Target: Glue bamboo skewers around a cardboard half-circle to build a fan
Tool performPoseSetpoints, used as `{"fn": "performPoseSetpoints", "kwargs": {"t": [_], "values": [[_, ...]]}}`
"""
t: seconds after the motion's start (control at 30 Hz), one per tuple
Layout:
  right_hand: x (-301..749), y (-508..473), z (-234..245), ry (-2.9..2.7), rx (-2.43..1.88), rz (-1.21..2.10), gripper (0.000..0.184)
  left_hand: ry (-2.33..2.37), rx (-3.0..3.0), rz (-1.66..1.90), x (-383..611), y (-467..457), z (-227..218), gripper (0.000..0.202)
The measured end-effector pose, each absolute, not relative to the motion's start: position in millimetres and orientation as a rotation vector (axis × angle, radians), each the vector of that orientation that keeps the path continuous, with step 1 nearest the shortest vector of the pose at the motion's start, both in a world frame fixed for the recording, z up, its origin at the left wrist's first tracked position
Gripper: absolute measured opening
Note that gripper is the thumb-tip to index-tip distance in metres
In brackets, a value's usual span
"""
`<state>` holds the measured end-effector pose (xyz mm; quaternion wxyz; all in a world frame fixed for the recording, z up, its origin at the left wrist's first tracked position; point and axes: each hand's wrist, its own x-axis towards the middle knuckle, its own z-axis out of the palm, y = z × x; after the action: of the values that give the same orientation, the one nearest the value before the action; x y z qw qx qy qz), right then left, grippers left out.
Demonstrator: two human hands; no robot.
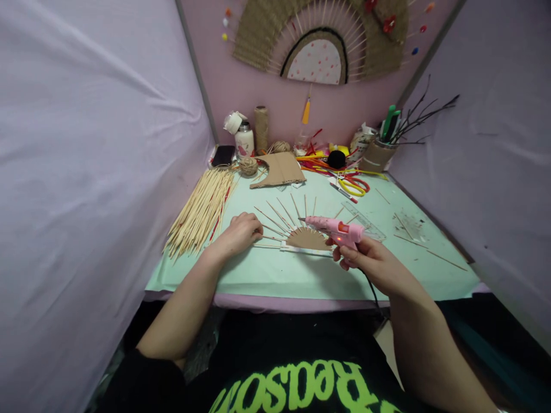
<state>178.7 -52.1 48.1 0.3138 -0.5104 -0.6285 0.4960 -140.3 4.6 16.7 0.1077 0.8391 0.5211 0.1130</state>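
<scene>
A pink hot glue gun (325, 223) is gripped in my right hand (365, 257), its nozzle pointing left above the sticks and an orange light glowing on its body. Below it lies a brown cardboard half-circle (303, 236) with thin wooden sticks (280, 213) spreading from its curved edge like a fan. My left hand (241, 234) rests at the fan's left side, fingers closed around the outer end of a wooden stick (274, 230). A pale strip (297, 248) runs along the straight edge of the half-circle, partly hidden by my right hand and the gun.
A pile of sticks (200, 209) lies at left. Behind are cut cardboard (282, 169), twine (248, 167), a bottle (245, 140) and yellow-handled scissors (353, 187). A clear ruler (365, 221) and loose sticks (411, 241) lie right. The gun's cord (371, 287) hangs over the front edge.
</scene>
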Motion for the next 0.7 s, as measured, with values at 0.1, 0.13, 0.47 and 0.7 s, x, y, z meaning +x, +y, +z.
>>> {"fn": "performPoseSetpoints", "kwargs": {"t": [0.1, 0.13, 0.47, 0.7], "values": [[179.1, -52.7, 48.8, -1.643, -1.329, 1.309, 0.048, 1.512, 2.468, 0.398, -143.0, 4.1, 15.2, 0.017], [179.1, -52.9, 49.2, -1.638, -1.318, 1.311, 0.049, 1.502, 2.472, 0.432, -144.5, 4.2, 14.9, 0.017], [172.0, -57.3, 54.2, -1.796, -1.412, 1.303, 0.056, 1.549, 2.379, 1.026, -158.8, 3.0, 20.5, 0.013], [156.5, -56.4, 42.5, -1.982, -1.436, 1.096, 0.048, 1.702, 2.309, 1.263, -161.0, -0.4, 17.7, 0.011]]}}
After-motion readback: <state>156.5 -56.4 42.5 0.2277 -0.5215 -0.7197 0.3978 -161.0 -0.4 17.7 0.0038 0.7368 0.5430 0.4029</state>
